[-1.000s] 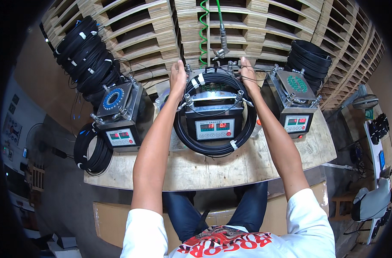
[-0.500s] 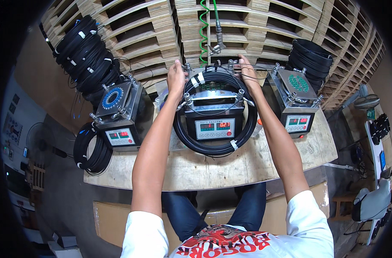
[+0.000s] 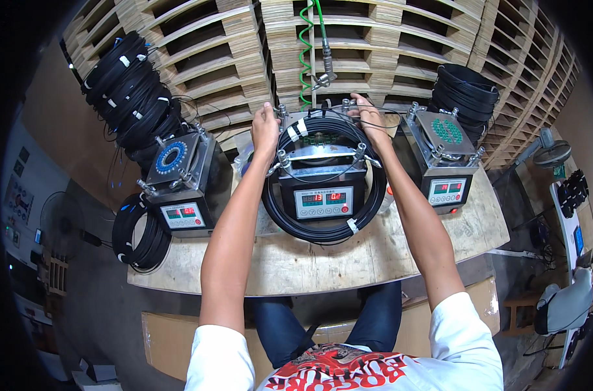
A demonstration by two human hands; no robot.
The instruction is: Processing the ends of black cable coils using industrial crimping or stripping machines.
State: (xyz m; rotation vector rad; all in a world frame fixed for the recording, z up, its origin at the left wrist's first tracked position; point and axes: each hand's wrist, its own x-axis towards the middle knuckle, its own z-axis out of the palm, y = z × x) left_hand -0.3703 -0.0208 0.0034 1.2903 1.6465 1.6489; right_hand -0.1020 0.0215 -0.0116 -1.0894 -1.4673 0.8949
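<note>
A black coil of cable (image 3: 322, 236) with white wraps stands upright around the front of the middle machine (image 3: 322, 177), a black box with a lit display panel and a metal plate on corner posts. My left hand (image 3: 266, 133) is at the plate's far left corner, its fingers curled beside a post. At the far right corner my right hand (image 3: 370, 122) has its fingers bent around the post there. What each hand grips is partly hidden by the hands themselves. Thin cable ends loop out past my right hand.
Similar machines stand at left (image 3: 179, 186) and right (image 3: 445, 159). Black cable coils are piled behind the left machine (image 3: 127, 91) and right machine (image 3: 464, 98); another coil (image 3: 140, 234) leans at the table's left. A green air hose (image 3: 324, 39) hangs before stacked wooden pallets (image 3: 218, 39).
My right fingers have drawn in closer around the far right post. My left hand stays at its corner. The middle and right displays read differently, and the whole view has shifted slightly.
</note>
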